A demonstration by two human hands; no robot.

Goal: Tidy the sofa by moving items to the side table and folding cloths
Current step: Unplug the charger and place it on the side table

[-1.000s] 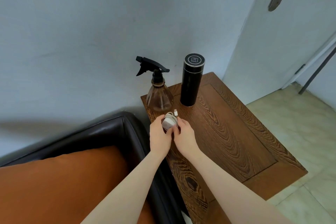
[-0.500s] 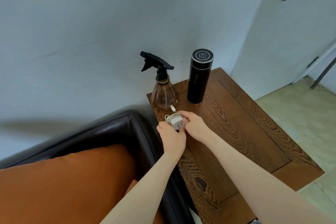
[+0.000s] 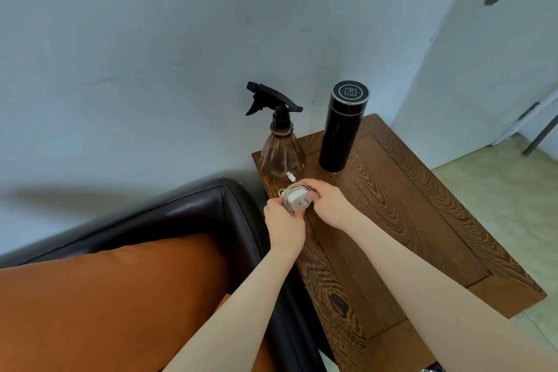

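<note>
Nearest you, the orange cushion [image 3: 114,296] lies on the dark sofa [image 3: 193,208], and no cloths show in this view, so any folding looks not yet done. Beyond the armrest, your left hand [image 3: 283,222] and right hand [image 3: 327,205] both pinch the white charger [image 3: 297,201] with its coiled cable, fingers curled round it from either side, low over the near-left corner of the side table [image 3: 422,220]; whether it already rests on the wood is hard to tell. Just past it stand the spray bottle [image 3: 282,148] and the black flask [image 3: 341,130], upright by the wall, apparently already moved. The charger seems the item now being set down.
</note>
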